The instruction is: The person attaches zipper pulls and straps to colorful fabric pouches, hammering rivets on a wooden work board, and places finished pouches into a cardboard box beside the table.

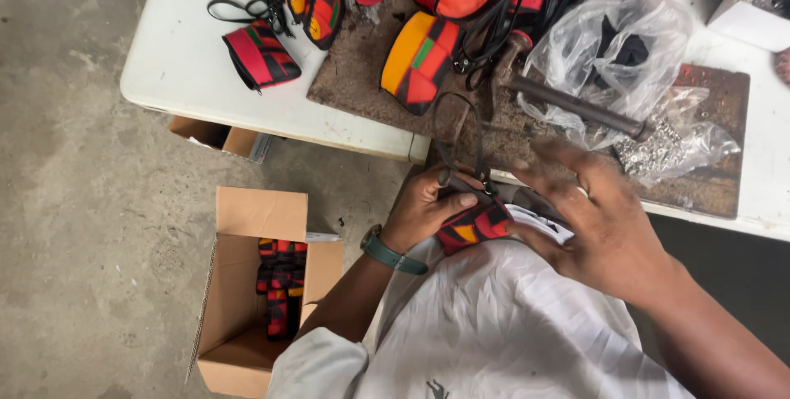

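Observation:
My left hand (426, 206), with a green watch on its wrist, grips a small red, orange and black patterned fabric pouch (473, 226) by its top, where a dark strap loop (459, 132) rises toward the table. My right hand (605, 218) hovers just right of the pouch with fingers spread and blurred, holding nothing; a ring shows on one finger. Both hands sit in front of my white shirt, below the table's edge.
The white table (181, 53) carries several similar patterned pouches (421, 57) with black straps, a rusty metal plate (362, 62), a metal rod (576, 107) and clear plastic bags (625, 37), one with small metal pieces. On the concrete floor stands an open cardboard box (247, 284) with pouches inside.

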